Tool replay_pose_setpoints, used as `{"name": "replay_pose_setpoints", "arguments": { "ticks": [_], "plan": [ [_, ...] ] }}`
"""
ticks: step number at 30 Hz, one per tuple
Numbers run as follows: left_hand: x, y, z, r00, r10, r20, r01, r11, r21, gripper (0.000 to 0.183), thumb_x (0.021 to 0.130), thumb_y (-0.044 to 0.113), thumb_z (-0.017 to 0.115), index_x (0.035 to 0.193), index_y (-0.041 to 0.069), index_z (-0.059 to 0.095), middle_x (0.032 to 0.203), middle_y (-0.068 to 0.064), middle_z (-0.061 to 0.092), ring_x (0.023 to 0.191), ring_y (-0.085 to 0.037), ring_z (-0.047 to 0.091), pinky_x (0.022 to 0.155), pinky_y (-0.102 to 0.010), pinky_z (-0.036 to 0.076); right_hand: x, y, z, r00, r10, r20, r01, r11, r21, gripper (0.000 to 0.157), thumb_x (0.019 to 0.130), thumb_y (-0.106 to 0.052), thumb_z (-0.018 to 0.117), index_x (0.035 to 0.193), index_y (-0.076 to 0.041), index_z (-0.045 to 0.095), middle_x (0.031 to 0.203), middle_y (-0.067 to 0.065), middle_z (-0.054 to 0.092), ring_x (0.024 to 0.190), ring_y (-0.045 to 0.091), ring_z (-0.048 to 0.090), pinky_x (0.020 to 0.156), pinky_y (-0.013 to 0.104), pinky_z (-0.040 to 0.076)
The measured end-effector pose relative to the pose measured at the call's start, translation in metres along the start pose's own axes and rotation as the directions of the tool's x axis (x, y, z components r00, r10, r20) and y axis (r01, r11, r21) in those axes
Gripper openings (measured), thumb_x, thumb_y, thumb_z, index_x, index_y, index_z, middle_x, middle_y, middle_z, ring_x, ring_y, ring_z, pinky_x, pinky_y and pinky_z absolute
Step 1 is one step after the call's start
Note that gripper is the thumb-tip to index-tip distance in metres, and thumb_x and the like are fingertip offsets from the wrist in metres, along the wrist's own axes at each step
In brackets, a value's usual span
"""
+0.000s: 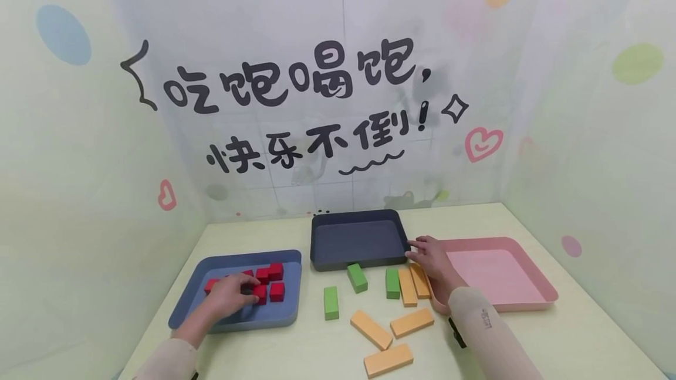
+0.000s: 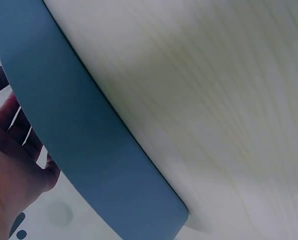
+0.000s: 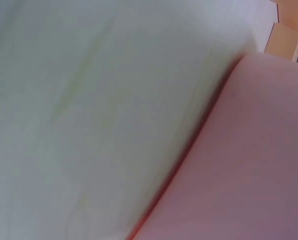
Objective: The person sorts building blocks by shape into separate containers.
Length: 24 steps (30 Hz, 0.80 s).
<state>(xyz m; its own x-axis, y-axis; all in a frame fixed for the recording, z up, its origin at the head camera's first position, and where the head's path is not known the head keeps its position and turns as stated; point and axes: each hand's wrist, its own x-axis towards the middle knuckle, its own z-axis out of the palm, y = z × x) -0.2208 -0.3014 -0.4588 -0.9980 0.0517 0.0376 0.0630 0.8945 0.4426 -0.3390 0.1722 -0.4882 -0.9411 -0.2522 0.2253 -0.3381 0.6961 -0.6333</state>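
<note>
In the head view my left hand [image 1: 229, 296] reaches over the blue tray [image 1: 285, 319] at the left. Its thumb and index finger pinch a red block [image 1: 260, 294] among several other red blocks [image 1: 277, 292]. The left wrist view shows that hand [image 2: 19, 155] behind the tray's outer wall [image 2: 89, 135], with the fingertips hidden. My right hand [image 1: 433, 258] hovers between the dark navy tray [image 1: 359, 263] and the pink tray [image 1: 502, 274], fingers extended toward the navy tray's right edge. Two orange blocks [image 1: 408, 288] lie just below it.
Three green blocks [image 1: 331, 302] lie in front of the navy tray. Nearer to me, three more orange blocks [image 1: 388, 360] rest at different angles on the pale table [image 1: 296, 356]. A printed curtain [image 1: 338, 46] encloses the back and sides. The right wrist view holds mostly the pink tray's wall [image 3: 253, 160].
</note>
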Motion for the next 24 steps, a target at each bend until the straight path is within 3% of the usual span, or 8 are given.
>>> {"name": "replay_pose_setpoints", "arguments": {
  "ticks": [4, 11, 18, 24],
  "plan": [
    [0.002, 0.001, -0.001, 1.000, 0.015, -0.012, -0.014, 1.000, 0.012, 0.035, 0.071, 0.022, 0.076, 0.103, 0.012, 0.066, 0.102, -0.005, 0.061, 0.096, -0.026, 0.054, 0.081, -0.047, 0.043, 0.000, -0.001, -0.001, 1.000, 0.009, 0.004, -0.009, 1.000, -0.001, 0.043, 0.086, -0.024, 0.061, 0.122, 0.000, 0.056, 0.125, 0.026, 0.043, 0.117, 0.045, 0.037, 0.096, 0.054, 0.026],
    [0.012, 0.015, -0.006, 0.999, 0.015, -0.029, -0.017, 0.998, -0.066, 0.046, 0.075, 0.031, 0.072, 0.115, 0.011, 0.061, 0.109, -0.006, 0.057, 0.095, -0.024, 0.053, 0.078, -0.044, 0.045, -0.001, -0.002, -0.001, 1.000, 0.024, 0.014, -0.024, 1.000, 0.005, 0.042, 0.087, -0.024, 0.061, 0.122, 0.000, 0.056, 0.126, 0.026, 0.042, 0.118, 0.045, 0.035, 0.096, 0.055, 0.026],
    [0.034, 0.046, -0.003, 0.999, 0.023, -0.027, -0.027, 0.990, -0.138, 0.058, 0.076, 0.042, 0.069, 0.125, 0.015, 0.053, 0.124, -0.007, 0.050, 0.114, -0.027, 0.046, 0.089, -0.049, 0.038, -0.002, -0.001, 0.003, 1.000, 0.015, 0.020, -0.015, 1.000, 0.009, 0.042, 0.087, -0.025, 0.060, 0.121, 0.000, 0.056, 0.127, 0.027, 0.042, 0.119, 0.045, 0.034, 0.096, 0.055, 0.026],
    [0.061, 0.075, 0.014, 0.997, 0.051, -0.066, -0.062, 0.983, -0.175, 0.057, 0.079, 0.041, 0.067, 0.125, 0.012, 0.054, 0.126, -0.008, 0.050, 0.118, -0.028, 0.043, 0.094, -0.048, 0.033, -0.003, 0.001, 0.001, 1.000, -0.013, 0.014, 0.013, 1.000, -0.012, 0.043, 0.088, -0.026, 0.059, 0.122, 0.000, 0.056, 0.126, 0.027, 0.042, 0.117, 0.045, 0.036, 0.095, 0.055, 0.027]
  ]
}}
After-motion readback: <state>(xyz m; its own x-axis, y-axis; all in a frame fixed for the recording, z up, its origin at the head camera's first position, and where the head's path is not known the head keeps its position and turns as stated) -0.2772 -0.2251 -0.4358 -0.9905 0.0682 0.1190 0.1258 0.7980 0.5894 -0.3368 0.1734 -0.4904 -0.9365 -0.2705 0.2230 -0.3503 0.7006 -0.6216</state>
